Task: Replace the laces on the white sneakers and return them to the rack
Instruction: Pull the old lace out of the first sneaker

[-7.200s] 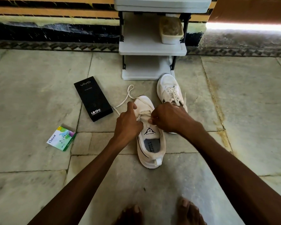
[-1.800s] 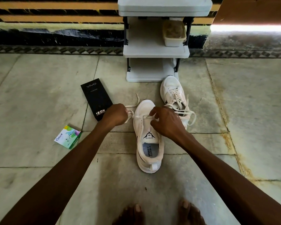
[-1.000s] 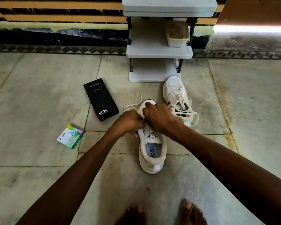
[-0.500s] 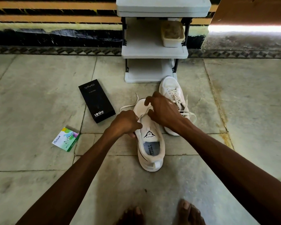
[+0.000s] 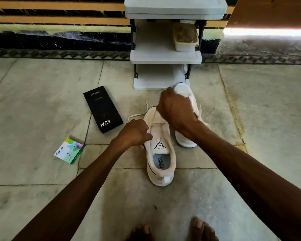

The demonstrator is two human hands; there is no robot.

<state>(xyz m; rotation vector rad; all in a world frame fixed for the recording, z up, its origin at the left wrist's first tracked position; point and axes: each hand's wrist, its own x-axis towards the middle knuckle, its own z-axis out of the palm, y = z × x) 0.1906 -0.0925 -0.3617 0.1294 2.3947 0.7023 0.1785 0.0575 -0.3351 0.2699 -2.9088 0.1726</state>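
Note:
A white sneaker stands on the floor in front of me, toe pointing away, its tongue marked SPEED. My left hand grips the sneaker's left side by the eyelets. My right hand is raised over the toe, shut on a white lace drawn taut from the shoe. A loose lace end curls on the floor left of the toe. The second white sneaker lies behind my right wrist, mostly hidden. The grey rack stands against the wall beyond.
A black phone box lies on the floor left of the sneakers. A small green packet lies nearer, further left. A beige tub sits on the rack's middle shelf. My bare feet show at the bottom edge.
My right hand has risen up and away from the shoe, pulling the lace taut. My left hand has stayed at the shoe's left side.

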